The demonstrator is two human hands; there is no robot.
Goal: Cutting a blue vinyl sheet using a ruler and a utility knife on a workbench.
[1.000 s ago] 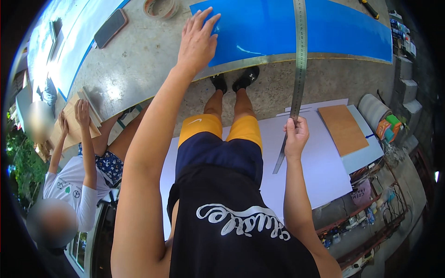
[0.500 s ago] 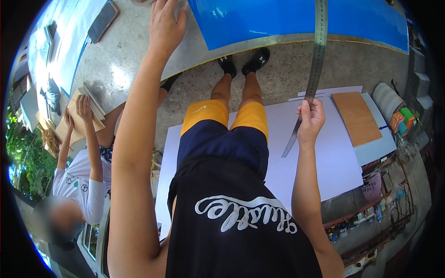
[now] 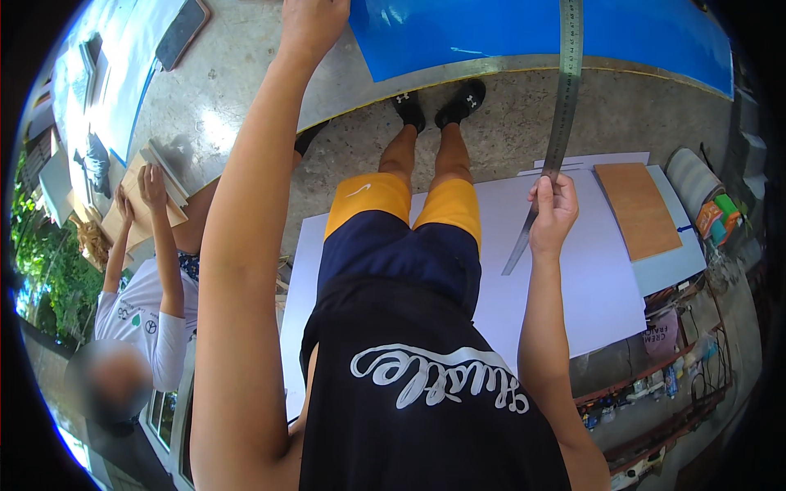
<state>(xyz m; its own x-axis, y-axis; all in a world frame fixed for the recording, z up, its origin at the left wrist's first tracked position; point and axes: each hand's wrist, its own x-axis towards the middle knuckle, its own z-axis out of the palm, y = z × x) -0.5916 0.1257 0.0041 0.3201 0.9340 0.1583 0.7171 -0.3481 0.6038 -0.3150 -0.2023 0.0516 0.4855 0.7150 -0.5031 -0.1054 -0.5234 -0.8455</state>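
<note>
Fingers (image 3: 565,191) of the right hand (image 3: 552,221) hold one ruler (image 3: 565,98); one blue sheet (image 3: 483,29) lies beneath.

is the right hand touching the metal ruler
Touching: the head view shows the right hand gripping the metal ruler, whose lower end juts out past the grasp.

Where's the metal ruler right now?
Head view, right of centre: the metal ruler is gripped near its lower end by the right hand, its upper stretch crossing over the blue sheet.
</note>
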